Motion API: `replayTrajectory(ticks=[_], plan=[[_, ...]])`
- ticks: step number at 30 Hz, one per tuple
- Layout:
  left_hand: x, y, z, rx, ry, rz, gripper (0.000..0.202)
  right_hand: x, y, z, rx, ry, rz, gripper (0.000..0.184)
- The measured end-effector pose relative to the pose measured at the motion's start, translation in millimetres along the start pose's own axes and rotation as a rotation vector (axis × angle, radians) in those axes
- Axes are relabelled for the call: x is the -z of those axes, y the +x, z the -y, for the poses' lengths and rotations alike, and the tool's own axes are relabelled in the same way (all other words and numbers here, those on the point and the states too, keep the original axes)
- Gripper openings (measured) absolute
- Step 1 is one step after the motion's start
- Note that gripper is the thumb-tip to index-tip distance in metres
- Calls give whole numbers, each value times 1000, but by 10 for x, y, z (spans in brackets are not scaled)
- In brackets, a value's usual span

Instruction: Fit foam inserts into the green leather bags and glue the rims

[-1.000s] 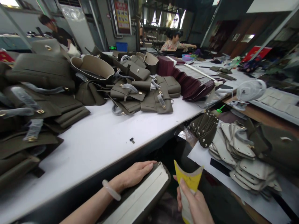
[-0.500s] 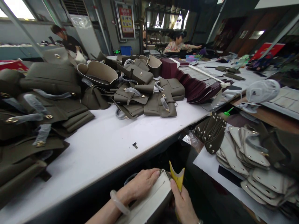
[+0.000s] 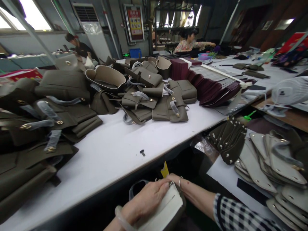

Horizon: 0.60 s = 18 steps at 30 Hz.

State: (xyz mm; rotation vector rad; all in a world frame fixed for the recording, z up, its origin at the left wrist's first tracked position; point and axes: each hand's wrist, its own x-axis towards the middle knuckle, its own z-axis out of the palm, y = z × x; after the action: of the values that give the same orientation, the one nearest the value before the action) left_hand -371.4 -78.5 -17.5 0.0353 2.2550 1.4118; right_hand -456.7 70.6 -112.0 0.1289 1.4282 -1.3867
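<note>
- White table (image 3: 113, 141): one is seen. The olive bags (image 3: 62, 83) piled on it could be made to slump if the overlapping heap were bumped; they are too tangled to be counted.
- Co-workers: two are seen beyond the table, one at the left (image 3: 83, 48) and one further right (image 3: 184, 46), both well apart from the work.
- Held bag (image 3: 166, 208): one, held below the near table edge with its pale face turned up. It could be dropped if the left grip were loosened, and the pale face could be creased by too hard a press.
- Hands: two. The fingers of the left hand (image 3: 149, 196) are laid together, clamped over the bag's edge. The right hand (image 3: 171, 178) is partly hidden; its fingers are judged to be clamped on the yellow tool (image 3: 164, 170), though their tips cannot be seen.
- Tool: one, jutting up just beyond the hands. The bag could be scuffed, or the left hand poked, by a slip — crowding and blocked sight being the likeliest causes.
- Dark scrap (image 3: 142, 152): one, T-shaped, lying on the table; it could be swept off by a sleeve.
</note>
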Motion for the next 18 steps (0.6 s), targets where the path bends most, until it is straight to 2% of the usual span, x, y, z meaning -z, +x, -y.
replayTrajectory(ticks=[5, 12, 15, 18], plan=[[2, 17, 2, 11, 3, 13, 52, 52, -327, -33, 65, 60, -8, 30], [-5, 23, -31, 44, 57, 40, 57, -9, -702, -231, 208, 110, -24, 50], [-21, 22, -39, 55, 66, 22, 55, -10, -691, -285, 285, 40, -90, 55], [-34, 17, -37, 42, 82, 14, 53, 64, -510, -257, 384, -94, -191, 44]])
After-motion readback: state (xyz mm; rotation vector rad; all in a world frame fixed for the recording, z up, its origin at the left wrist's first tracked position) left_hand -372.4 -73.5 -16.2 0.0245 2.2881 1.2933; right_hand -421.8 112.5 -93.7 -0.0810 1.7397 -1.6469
